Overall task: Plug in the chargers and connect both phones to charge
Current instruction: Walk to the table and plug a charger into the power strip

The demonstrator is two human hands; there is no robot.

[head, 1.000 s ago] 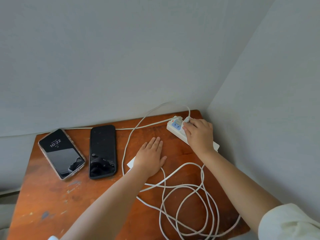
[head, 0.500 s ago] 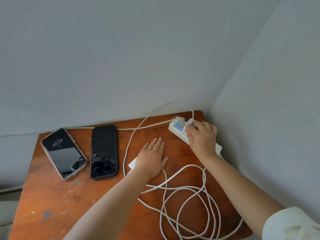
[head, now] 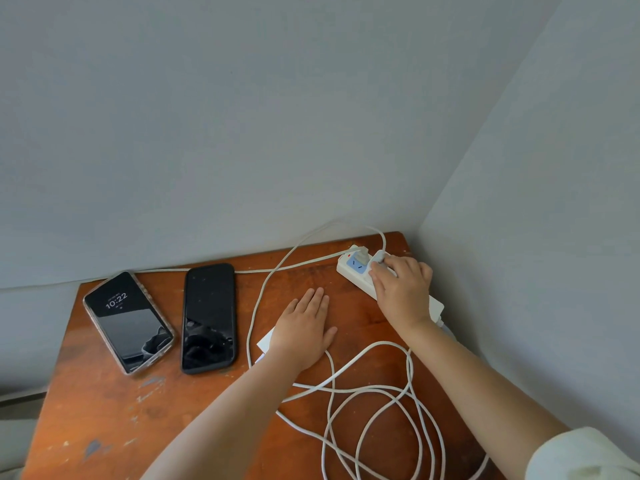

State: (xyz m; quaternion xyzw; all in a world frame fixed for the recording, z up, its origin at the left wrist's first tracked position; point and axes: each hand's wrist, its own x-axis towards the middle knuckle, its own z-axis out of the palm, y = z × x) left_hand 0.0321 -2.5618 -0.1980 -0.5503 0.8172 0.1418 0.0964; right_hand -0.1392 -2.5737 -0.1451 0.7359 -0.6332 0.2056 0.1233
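Two phones lie face up at the left of the wooden table [head: 104, 410]: a lit phone in a clear case [head: 128, 322] showing 10:22, and a dark phone [head: 209, 318] beside it. A white power strip [head: 356, 271] sits in the far right corner. My right hand [head: 401, 289] rests on the strip, fingers closed on a white charger plug [head: 378, 257] at a socket. My left hand [head: 304, 330] lies flat, fingers apart, on a second white charger block [head: 265, 342], mostly hidden beneath it. White cables [head: 374, 410] coil at the front right.
Grey walls meet in a corner right behind the power strip. One white cable [head: 214, 270] runs along the table's back edge behind the phones. The table surface is scuffed at the front left.
My right hand has shifted slightly along the strip and its fingertips now pinch the plug at the socket. My left hand and both phones have stayed put.
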